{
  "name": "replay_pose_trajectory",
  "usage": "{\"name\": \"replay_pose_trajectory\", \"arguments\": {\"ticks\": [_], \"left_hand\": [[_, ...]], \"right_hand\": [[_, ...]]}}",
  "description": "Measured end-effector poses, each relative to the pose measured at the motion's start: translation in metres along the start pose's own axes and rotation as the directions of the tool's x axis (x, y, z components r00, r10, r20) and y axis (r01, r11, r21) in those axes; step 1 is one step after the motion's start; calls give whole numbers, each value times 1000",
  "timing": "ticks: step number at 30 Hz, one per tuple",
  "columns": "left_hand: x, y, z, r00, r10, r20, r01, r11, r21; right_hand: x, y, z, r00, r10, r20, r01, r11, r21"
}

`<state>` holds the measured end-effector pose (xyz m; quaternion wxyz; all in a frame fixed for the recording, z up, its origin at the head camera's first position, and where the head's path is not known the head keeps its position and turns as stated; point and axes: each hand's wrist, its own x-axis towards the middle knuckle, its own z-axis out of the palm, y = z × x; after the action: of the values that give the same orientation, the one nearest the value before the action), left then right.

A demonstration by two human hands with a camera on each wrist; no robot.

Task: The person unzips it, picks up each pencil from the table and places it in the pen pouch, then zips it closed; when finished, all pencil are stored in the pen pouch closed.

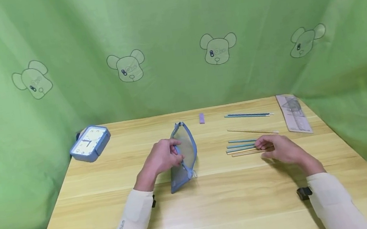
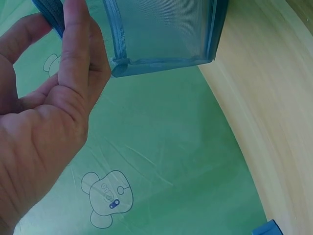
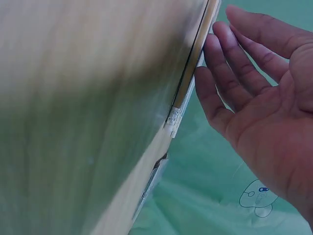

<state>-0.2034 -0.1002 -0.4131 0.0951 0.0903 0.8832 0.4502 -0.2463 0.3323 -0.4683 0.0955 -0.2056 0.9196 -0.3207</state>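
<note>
My left hand (image 1: 161, 156) grips the edge of a blue mesh zip pouch (image 1: 179, 178), which stands with its mouth spread apart. In the left wrist view, thumb and fingers pinch the pouch's (image 2: 164, 34) zippered rim. On the right, my right hand (image 1: 284, 150) is over the eraser ends of a row of pencils (image 1: 240, 145), blue-green ones with orange ones nearest me. The right wrist view shows its fingers loosely bent beside a yellowish pencil (image 3: 188, 73), thumb apart; whether the fingertips touch it I cannot tell.
A yellow pencil (image 1: 251, 131) and two blue pencils (image 1: 248, 115) lie farther back. A purple eraser (image 1: 201, 118) sits behind the pouch. Clear rulers in a sleeve (image 1: 294, 114) lie at the right edge. A blue clock (image 1: 90, 144) is at the back left. Green curtain (image 1: 172, 34) surrounds the table.
</note>
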Motion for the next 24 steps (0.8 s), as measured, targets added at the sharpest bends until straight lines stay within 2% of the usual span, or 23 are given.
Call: {"name": "replay_pose_trajectory", "arguments": {"ticks": [9,17,24], "left_hand": [[-1,0,-3,1000,-4,-2,4,1000,17],[0,2,-4,1000,3,1,-3,1000,24],[-1,2,-2,1000,-7,1,7,1000,12]], "right_hand": [[-5,-2,4,998,29,55,-26,998,-61],[-10,-12,8,999,6,41,0,989,-150],[-4,-14,16,999,-19,30,25,975,-220]]}}
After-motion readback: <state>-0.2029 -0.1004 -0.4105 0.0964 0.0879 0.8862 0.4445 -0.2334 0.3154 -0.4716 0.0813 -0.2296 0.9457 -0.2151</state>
